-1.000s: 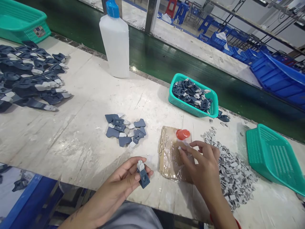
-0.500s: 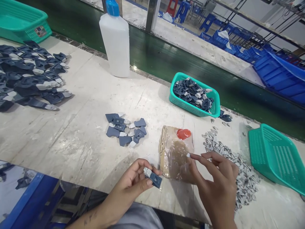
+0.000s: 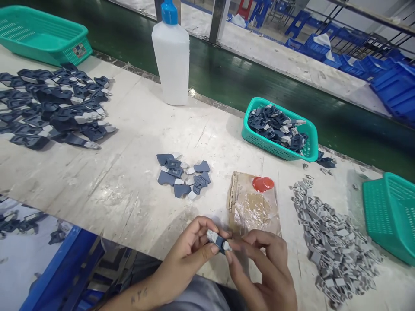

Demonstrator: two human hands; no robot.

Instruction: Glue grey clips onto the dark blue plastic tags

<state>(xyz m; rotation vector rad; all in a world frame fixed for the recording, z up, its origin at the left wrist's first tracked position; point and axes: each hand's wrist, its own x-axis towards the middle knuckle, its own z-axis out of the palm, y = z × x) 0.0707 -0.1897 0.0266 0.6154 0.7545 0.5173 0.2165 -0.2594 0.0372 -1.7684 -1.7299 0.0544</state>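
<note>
Right, both hands had met low over the near edge of the worktable (image 3: 136,172), and the step looked like the joining of a small piece to a larger part. The left hand (image 3: 191,255) had the dark blue part (image 3: 220,243) pinched between thumb and fingers, its light grey end (image 3: 212,236) toward the left and clear of the thumb. Opposite, the right hand (image 3: 266,263) gripped a small pale piece (image 3: 227,246) by thumb and forefinger, right up against the other end of that dark part. Was it seated? The fingers crowded the joint too closely to tell. Just beyond lay the cardboard pad (image 3: 238,203) with its glossy wet patch (image 3: 257,205), quite possibly adhesive, and the red cap (image 3: 263,184) sat near its far edge. Off to the right spread the heap of small grey pieces (image 3: 339,246); to the left, a little cluster of dark parts (image 3: 184,175) rested on the tabletop. So the next move, as it looked, called for a steady left pinch, the piece lined up squarely, then a firm press from the right fingertips, with care not to smear anything wet or knock the piece askew.
</note>
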